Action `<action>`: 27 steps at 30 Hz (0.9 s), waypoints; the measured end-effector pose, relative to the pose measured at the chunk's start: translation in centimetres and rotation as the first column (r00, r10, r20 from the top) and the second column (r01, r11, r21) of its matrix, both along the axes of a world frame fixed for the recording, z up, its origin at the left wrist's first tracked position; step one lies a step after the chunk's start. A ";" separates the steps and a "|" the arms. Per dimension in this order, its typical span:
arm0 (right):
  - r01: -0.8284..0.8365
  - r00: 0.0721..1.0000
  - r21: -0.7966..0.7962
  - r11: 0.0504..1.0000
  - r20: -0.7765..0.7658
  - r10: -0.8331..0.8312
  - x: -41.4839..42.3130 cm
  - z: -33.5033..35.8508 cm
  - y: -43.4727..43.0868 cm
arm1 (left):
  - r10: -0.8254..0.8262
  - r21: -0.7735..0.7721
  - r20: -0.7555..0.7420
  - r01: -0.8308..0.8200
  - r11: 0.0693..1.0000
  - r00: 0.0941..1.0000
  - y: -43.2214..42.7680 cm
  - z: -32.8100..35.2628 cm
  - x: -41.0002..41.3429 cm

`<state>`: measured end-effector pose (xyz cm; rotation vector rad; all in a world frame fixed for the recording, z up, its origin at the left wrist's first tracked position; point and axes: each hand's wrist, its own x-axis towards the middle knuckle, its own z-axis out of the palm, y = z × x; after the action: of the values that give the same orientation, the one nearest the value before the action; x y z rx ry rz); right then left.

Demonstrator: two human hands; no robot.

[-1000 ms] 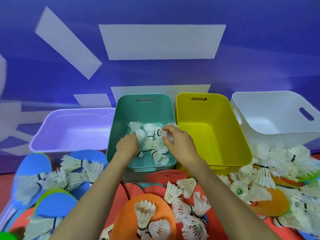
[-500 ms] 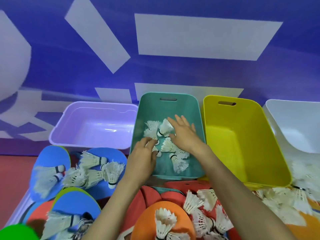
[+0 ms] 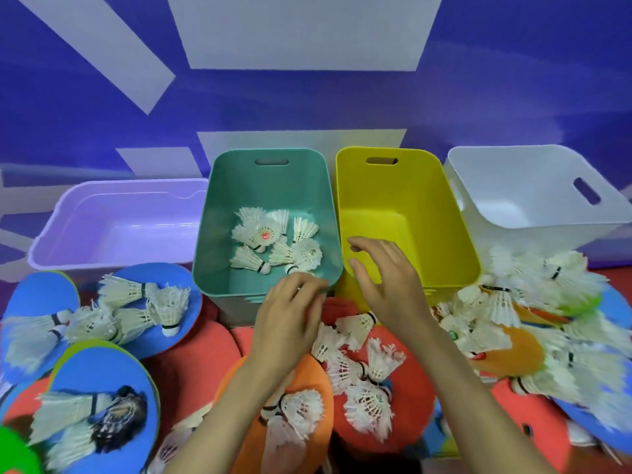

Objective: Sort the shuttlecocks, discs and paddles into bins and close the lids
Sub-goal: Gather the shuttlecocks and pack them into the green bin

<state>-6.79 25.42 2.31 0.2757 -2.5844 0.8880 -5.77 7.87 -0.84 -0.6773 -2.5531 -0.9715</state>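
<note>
While both hands hover at the near end of the bins, neither grasps anything. My left hand (image 3: 287, 323) sits at the near rim of the teal bin (image 3: 219, 268), fingers loosely bent and blurred, with no shuttlecock visible between them. My right hand (image 3: 386, 285) is released, fingers spread and slightly bent, over the near wall of the yellow bin (image 3: 410, 200).

Sorted shuttlecocks (image 3: 270, 237) lie in a loose cluster on the floor of the teal bin, beyond my left fingertips and apart from them. A loose group of shuttlecocks (image 3: 359, 367) lies on the red surface just below and between my two wrists, one of them close beside my right wrist. Two more rest on the orange disc (image 3: 316, 374) under my left forearm.

To the left, a blue disc (image 3: 164, 273) bears several shuttlecocks and sits in front of the lilac bin (image 3: 113, 227). To the right, a blurred heap of shuttlecocks (image 3: 513, 302) lies before the white bin (image 3: 506, 179). The four bins stand side by side, all uncovered.
</note>
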 end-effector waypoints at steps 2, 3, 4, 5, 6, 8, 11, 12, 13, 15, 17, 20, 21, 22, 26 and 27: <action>0.003 1.000 -0.027 1.000 -0.011 -0.003 2.6 -0.7 1.5 | -0.090 -0.031 -0.013 0.089 0.996 0.996 1.2 -0.5 1.7; 0.004 1.000 -0.039 0.999 -0.004 -0.004 3.8 -1.1 2.2 | -0.130 -0.080 0.000 0.130 0.988 0.991 1.7 -1.2 2.3; 0.009 1.000 -0.047 0.999 0.011 -0.009 4.9 -1.7 2.8 | -0.159 -0.140 0.036 0.163 0.977 0.987 2.1 -1.9 2.7; 0.017 0.999 -0.048 0.999 0.036 -0.015 5.9 -2.5 3.3 | -0.165 -0.203 0.103 0.183 0.962 0.981 2.5 -2.6 3.0; 0.026 0.997 -0.039 0.999 0.076 -0.023 6.8 -3.3 3.7 | -0.143 -0.266 0.184 0.189 0.945 0.972 2.9 -3.2 3.1; 0.031 0.978 0.028 0.999 0.204 -0.036 8.2 -4.8 4.4 | -0.060 -0.376 0.323 0.186 0.908 0.944 3.5 -4.2 3.1; -0.007 0.916 0.108 0.994 0.399 -0.037 9.2 -6.5 5.1 | -0.011 -0.496 0.375 0.211 0.842 0.927 3.8 -5.4 2.7; -0.027 0.900 0.135 0.990 0.435 -0.035 9.4 -6.9 5.3 | -0.005 -0.534 0.382 0.225 0.815 0.924 3.9 -5.7 2.5; -0.046 0.888 0.175 0.983 0.458 -0.040 9.5 -7.2 5.3 | 0.007 -0.560 0.391 0.232 0.796 0.920 3.9 -6.0 2.2; -0.065 0.866 0.252 0.966 0.494 -0.071 9.6 -7.5 5.3 | 0.046 -0.588 0.401 0.219 0.779 0.915 4.1 -6.3 1.8; -0.058 0.845 0.305 0.950 0.522 -0.116 9.6 -7.7 5.3 | 0.084 -0.603 0.399 0.193 0.774 0.913 4.3 -6.5 1.3; -0.035 0.834 0.328 0.944 0.530 -0.153 9.4 -8.1 5.3 | 0.114 -0.624 0.393 0.173 0.762 0.912 4.6 -6.2 0.9; -0.029 0.836 0.322 0.946 0.527 -0.154 9.2 -8.2 5.3 | 0.119 -0.627 0.388 0.167 0.761 0.914 4.7 -6.1 0.8; -0.024 0.839 0.314 0.949 0.522 -0.151 9.1 -8.2 5.3 | 0.119 -0.624 0.380 0.159 0.765 0.917 4.7 -5.9 0.8; 0.008 0.887 0.264 0.964 0.444 -0.129 8.9 -7.7 6.0 | 0.117 -0.566 0.326 0.095 0.819 0.938 4.7 -4.4 1.7; 0.018 0.905 0.243 0.970 0.408 -0.119 8.9 -7.6 6.2 | 0.111 -0.547 0.297 0.073 0.834 0.949 4.6 -3.8 2.1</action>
<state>2.15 31.65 -5.28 0.0553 -3.0854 0.6729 -3.68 12.51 -4.65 -0.6760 -3.1627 -0.3265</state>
